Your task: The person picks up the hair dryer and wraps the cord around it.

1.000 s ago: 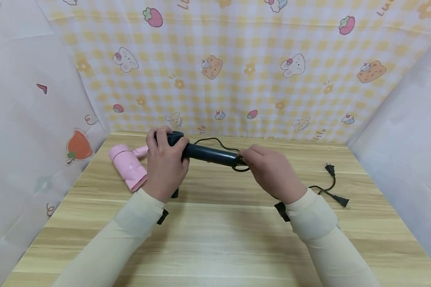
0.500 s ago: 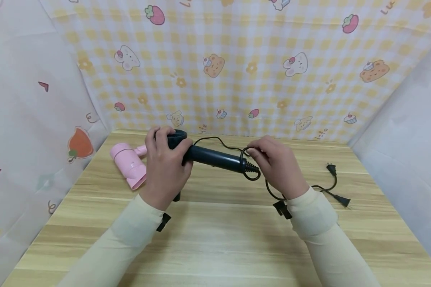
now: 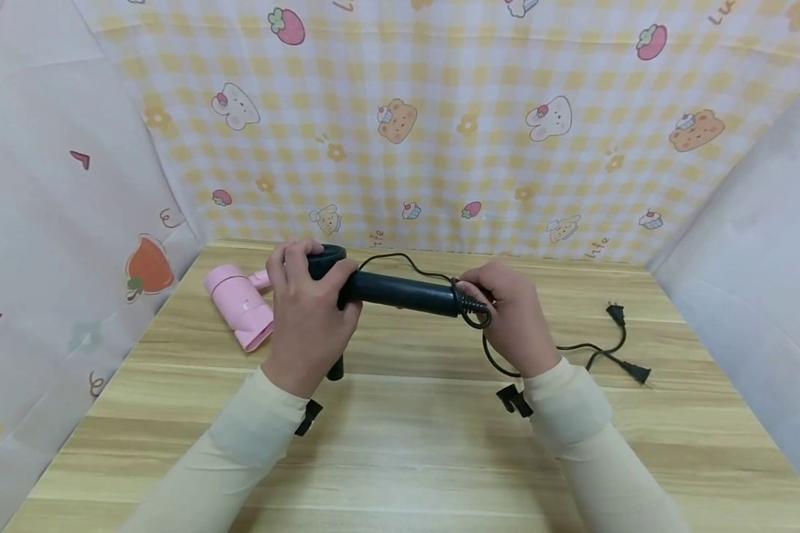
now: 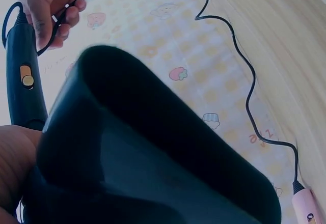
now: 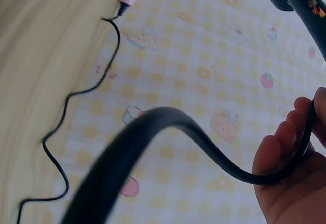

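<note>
In the head view, my left hand [image 3: 309, 314] grips the body of a dark hair dryer [image 3: 407, 292], held above the table with its handle stretching to the right. An oblong opening of the dryer [image 4: 127, 137] fills much of the left wrist view. Beside the handle's ribbed end, my right hand [image 3: 515, 318] holds the dryer's black cord, which loops around that end. From the right wrist camera, the cord [image 5: 216, 155] passes across the curled fingers of that hand. To the left of my left hand lies a pink hair dryer [image 3: 241, 307], its handle partly hidden.
Two black plugs, one farther back [image 3: 615, 314] and one nearer [image 3: 636, 372], lie at the table's right. A thin black cord [image 3: 403, 257] runs along the back from the pink dryer. A checked curtain [image 3: 440, 163] hangs behind the wooden table [image 3: 400, 459].
My right hand let the cord loop drop lower around the handle's end and came slightly down and left. The left hand keeps its grip on the dark dryer, almost unmoved.
</note>
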{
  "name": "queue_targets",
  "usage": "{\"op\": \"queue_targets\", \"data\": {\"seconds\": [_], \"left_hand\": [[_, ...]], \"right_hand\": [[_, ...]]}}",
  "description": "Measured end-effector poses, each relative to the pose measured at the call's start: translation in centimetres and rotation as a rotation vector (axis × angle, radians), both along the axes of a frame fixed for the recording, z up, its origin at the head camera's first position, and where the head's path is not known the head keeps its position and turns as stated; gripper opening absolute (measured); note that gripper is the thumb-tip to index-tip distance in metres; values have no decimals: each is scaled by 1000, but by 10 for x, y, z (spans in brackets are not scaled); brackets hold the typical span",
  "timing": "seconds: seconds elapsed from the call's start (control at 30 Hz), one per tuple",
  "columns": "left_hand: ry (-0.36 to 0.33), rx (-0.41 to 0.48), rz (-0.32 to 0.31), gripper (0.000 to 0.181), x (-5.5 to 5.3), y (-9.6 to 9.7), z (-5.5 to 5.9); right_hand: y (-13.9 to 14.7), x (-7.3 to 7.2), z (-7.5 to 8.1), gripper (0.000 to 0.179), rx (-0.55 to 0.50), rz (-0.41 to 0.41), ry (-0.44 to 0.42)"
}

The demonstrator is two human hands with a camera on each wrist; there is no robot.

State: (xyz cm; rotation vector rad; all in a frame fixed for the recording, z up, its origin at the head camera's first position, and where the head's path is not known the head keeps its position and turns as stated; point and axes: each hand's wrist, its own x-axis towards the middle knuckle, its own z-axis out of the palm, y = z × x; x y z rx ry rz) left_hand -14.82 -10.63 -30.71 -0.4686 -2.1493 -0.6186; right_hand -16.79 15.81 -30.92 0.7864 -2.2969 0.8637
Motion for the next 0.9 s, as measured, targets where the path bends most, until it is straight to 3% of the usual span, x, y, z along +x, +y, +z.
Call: {"op": "queue_targets", "data": {"seconds": [0.2, 0.4, 0.57, 0.73, 0.9], "left_hand": [[3, -13, 31, 26, -1, 0, 1], [6, -20, 42, 26, -3, -1, -1], [11, -8, 51, 27, -4, -2, -3], [20, -13, 67, 27, -7, -4, -3], [12, -26, 82, 26, -8, -6, -6]], "right_hand": [[-6, 5, -15, 16, -24, 0, -76], [-15, 12, -27, 9, -117, -46, -300], [-21, 17, -37, 13, -203, 6, -417], [-24, 21, -45, 11, -136, 52, -447], [-26, 26, -42, 9, -44, 59, -503]]}}
